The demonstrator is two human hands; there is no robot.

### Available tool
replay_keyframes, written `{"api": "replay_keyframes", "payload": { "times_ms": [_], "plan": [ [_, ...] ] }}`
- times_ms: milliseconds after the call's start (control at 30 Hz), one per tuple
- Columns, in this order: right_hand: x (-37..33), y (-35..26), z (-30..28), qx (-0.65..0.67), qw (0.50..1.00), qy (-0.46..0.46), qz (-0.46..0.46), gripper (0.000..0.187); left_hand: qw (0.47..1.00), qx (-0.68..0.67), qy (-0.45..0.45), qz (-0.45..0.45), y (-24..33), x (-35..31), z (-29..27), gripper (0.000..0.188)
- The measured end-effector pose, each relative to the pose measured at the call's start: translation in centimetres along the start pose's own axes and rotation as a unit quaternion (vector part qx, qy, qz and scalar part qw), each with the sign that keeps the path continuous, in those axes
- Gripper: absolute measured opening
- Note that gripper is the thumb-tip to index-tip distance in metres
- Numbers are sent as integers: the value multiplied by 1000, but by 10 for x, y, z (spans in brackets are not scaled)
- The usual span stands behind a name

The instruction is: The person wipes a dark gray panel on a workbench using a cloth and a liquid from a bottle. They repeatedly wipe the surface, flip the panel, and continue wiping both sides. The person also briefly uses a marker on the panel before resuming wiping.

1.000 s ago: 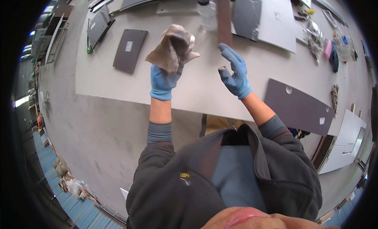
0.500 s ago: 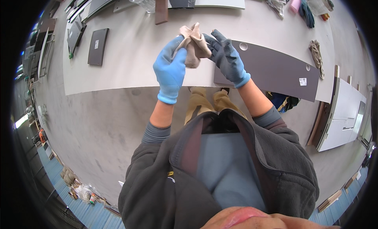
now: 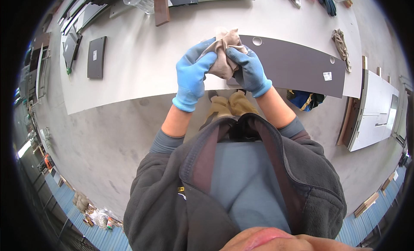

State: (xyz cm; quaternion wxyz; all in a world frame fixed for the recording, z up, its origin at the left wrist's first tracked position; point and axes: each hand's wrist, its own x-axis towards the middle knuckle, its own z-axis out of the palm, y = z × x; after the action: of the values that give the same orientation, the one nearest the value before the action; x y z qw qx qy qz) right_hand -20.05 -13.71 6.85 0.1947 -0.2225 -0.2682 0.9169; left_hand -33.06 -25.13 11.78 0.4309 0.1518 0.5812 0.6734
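Both my hands wear blue work gloves with darker fingers, and between them they hold a crumpled beige cloth (image 3: 223, 61) above the table. My left hand (image 3: 195, 72) pinches the cloth's left side, thumb on top. From the right, my right hand (image 3: 250, 69) grips it, its thumb pressed into the folds. Some fingertips are hidden behind the fabric. Under and beyond my right hand lies a long dark grey panel (image 3: 293, 65) with round holes and a white label, along the table's near edge.
The pale table (image 3: 133, 65) carries a small dark panel (image 3: 96, 56) at left, a brown wooden strip (image 3: 162, 9) and a clear plastic bottle (image 3: 140, 1) at the back. Another cloth (image 3: 341, 48) and a dark glove (image 3: 327, 3) lie at right. White panels (image 3: 377, 108) stand beyond the right end.
My right hand has closed on the cloth, where its fingers were spread beside it. The cloth is now bunched between both hands, and the view has shifted slightly.
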Motion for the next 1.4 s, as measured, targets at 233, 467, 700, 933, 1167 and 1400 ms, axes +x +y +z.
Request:
{"api": "replay_keyframes", "payload": {
  "times_ms": [233, 467, 700, 933, 1167, 1400],
  "plan": [
    [0, 5, -22, -33, 982, 169, -82, 24, 997, -34, -16, -65, -14, -4, 8, 40],
    [-10, -62, -105, -578, 645, 269, -421, 25, 964, -80, 25, -253, -82, -37, -32, 42],
    [-13, -17, -143, -888, 357, 121, -263, 28, 889, -77, -15, -451, -158, -50, -33, 59],
    [-26, 19, -150, -890, 411, 102, -171, 31, 908, 10, 31, -418, -188, -15, -30, 49],
    [-33, 64, -121, -878, 409, -97, -230, 25, 916, 4, 92, -390, -201, -13, -27, 40],
    [-46, 31, -159, -855, 419, 280, -121, 18, 916, 38, 50, -397, -201, -10, -29, 39]
  ]
}}
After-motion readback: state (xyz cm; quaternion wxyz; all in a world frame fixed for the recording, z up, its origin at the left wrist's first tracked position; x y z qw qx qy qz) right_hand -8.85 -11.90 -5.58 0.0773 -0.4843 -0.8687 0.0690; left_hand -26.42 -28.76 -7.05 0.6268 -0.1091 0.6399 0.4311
